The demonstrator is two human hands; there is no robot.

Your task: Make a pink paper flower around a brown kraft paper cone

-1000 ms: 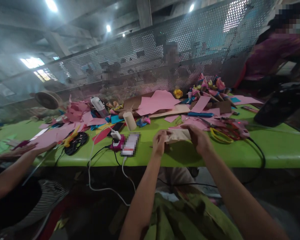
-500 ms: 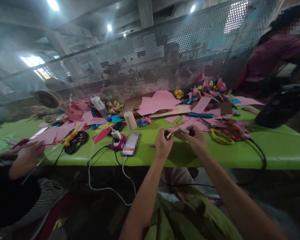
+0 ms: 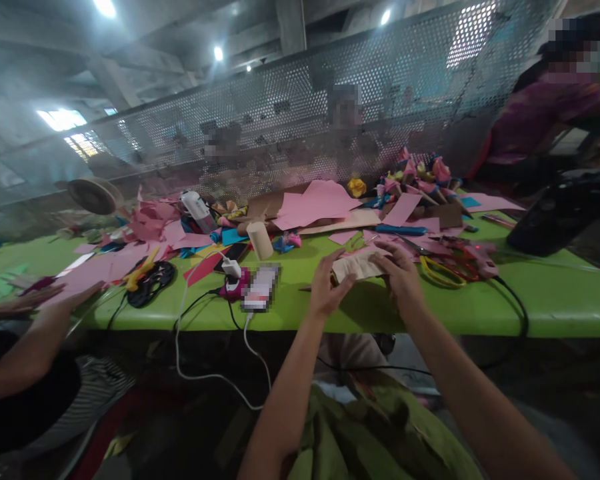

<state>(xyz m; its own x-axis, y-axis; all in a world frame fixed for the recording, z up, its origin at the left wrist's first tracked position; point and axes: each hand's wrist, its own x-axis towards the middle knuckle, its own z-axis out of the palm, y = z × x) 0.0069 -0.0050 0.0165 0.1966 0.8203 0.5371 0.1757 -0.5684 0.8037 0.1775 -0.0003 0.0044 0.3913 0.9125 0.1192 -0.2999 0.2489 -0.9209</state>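
Note:
Between my two hands is a pale, cream-coloured piece that looks like creased paper or card [image 3: 361, 265], held just above the green table [image 3: 290, 319]. My left hand [image 3: 330, 280] grips its left end, with the thumb across the near face. At the other end, the fingers of my right hand [image 3: 397, 267] are closed on the upper right edge. The far side of the piece is hidden. Just right of my right hand lie scissors with yellow handles [image 3: 443, 273]. A phone [image 3: 261, 288] on a white cable lies left of my hands.
Pink paper sheets [image 3: 320, 203] and a heap of folded paper pieces [image 3: 420, 177] lie behind my hands. A cream cylinder [image 3: 260, 241] stands near a pink power socket [image 3: 234, 287]. A glue gun [image 3: 485, 259] lies right. Another person's hands [image 3: 75, 297] rest on paper at left.
The cream piece has turned from nearly edge-on to showing its broad face. My left thumb has come onto its front. The other person's hand at left has shifted right over the paper.

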